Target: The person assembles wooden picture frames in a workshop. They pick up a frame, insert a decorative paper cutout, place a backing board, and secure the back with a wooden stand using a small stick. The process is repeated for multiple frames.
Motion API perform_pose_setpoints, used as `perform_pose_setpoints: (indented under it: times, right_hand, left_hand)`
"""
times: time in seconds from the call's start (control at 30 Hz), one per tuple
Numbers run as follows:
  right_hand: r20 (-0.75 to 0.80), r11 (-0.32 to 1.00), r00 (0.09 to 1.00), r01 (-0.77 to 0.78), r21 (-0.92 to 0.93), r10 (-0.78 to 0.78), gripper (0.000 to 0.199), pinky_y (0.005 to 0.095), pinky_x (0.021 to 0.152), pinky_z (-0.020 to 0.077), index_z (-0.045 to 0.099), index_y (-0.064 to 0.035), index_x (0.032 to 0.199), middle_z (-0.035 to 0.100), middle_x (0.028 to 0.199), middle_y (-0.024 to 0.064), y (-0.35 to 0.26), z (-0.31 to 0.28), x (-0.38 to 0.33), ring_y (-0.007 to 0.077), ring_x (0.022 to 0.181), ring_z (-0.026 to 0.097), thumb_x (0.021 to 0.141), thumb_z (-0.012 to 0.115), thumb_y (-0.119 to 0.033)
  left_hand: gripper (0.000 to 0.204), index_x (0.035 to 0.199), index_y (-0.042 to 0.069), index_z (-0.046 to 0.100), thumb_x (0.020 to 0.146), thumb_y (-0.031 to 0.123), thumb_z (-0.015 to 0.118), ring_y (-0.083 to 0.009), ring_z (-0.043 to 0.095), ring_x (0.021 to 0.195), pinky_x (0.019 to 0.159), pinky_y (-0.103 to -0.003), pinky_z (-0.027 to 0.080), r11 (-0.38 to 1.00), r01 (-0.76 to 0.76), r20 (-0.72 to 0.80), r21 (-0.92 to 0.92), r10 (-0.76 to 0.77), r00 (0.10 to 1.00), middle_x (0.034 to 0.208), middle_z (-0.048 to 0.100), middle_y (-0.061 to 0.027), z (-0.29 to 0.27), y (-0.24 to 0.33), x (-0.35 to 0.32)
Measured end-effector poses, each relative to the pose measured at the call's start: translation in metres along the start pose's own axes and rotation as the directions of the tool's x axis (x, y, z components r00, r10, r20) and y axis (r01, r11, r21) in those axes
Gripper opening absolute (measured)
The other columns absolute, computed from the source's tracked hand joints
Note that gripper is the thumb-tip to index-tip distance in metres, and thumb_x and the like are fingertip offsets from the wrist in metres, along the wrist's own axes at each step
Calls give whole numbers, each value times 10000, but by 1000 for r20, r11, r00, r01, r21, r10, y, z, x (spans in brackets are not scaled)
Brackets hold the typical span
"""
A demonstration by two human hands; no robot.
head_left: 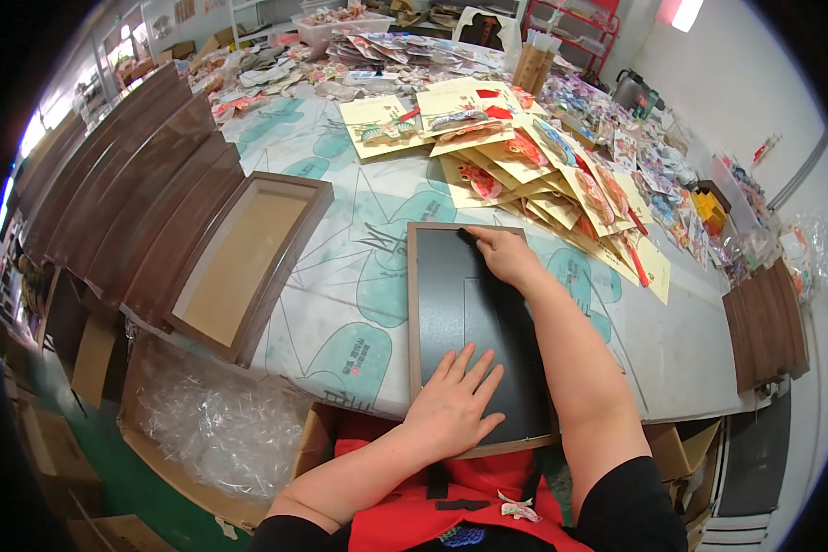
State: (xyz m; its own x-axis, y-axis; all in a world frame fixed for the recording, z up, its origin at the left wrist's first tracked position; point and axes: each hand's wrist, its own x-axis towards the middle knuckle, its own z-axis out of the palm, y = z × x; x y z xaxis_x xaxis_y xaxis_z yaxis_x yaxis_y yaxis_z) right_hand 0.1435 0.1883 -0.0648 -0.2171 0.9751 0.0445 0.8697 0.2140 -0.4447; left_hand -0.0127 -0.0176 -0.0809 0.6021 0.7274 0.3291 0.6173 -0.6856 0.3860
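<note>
dark backing board (474, 322) lies seated inside a brown picture frame (412, 304) face-down at the near edge of the table (340, 313), and the left hand (455, 405) rests flat and open on its lower end, gripping nothing, while the right hand (506, 256) presses curled fingertips at the top edge by a small black tab (467, 236), holding nothing i can make out. the back looks nearly closed up, though one open frame (244, 262) and a row of stacked frames (138, 175) at the left seem still to do, with yellow cards (488, 156) fanned beyond.
</note>
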Motion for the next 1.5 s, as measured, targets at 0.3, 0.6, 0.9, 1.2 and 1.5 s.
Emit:
perform_pose_setpoints:
  times: [0.3, 0.6, 0.9, 1.2, 1.5]
  right_hand:
    - [-117, 914, 991, 14, -406, -67, 370, 438, 689, 486, 508, -282, 1268, 586, 848, 145, -25, 8, -33, 333, 750, 618, 906, 474, -215]
    - [-201, 972, 963, 142, -185, -179, 326, 420, 643, 479, 579, -324, 1199, 565, 811, 120, -38, 18, -48, 314, 720, 601, 893, 505, -238]
    - [-146, 936, 952, 223, -271, -269, 329, 421, 604, 484, 578, -310, 1197, 564, 794, 126, -60, 32, -55, 315, 689, 612, 893, 500, -212]
    - [-82, 890, 956, 227, -396, -281, 403, 406, 591, 499, 522, -284, 1259, 557, 814, 143, -61, 30, -59, 333, 651, 614, 887, 465, -140]
    - [-354, 912, 920, 283, 298, -170, 346, 416, 849, 453, 534, -107, 1219, 601, 1092, 204, -38, 12, -71, 392, 1006, 563, 877, 485, -125]
  left_hand:
    - [591, 1262, -2, 472, 821, 371, 596, -402, 334, 1276, 1058, -484, 254, 1000, -6, -7, -12, 6, 1000, 1342, 415, -218, 0, 1, -1]
    - [585, 1271, 10, 468, 830, 377, 580, -392, 334, 1279, 1062, -475, 257, 1000, -2, -38, 4, 2, 999, 1346, 416, -208, 2, 0, -3]
    - [615, 1313, 20, 424, 834, 375, 574, -394, 324, 1280, 1066, -474, 250, 1000, 13, -16, 4, -13, 1000, 1375, 378, -198, 2, 0, -4]
    - [637, 1341, 37, 395, 839, 391, 564, -392, 305, 1294, 1078, -470, 237, 1000, 24, -12, -3, -24, 1000, 1387, 364, -190, 1, 3, -3]
    - [492, 1200, 20, 512, 813, 303, 621, -342, 405, 1242, 1039, -434, 322, 998, -39, -80, -54, 35, 996, 1294, 475, -180, 7, -6, -19]
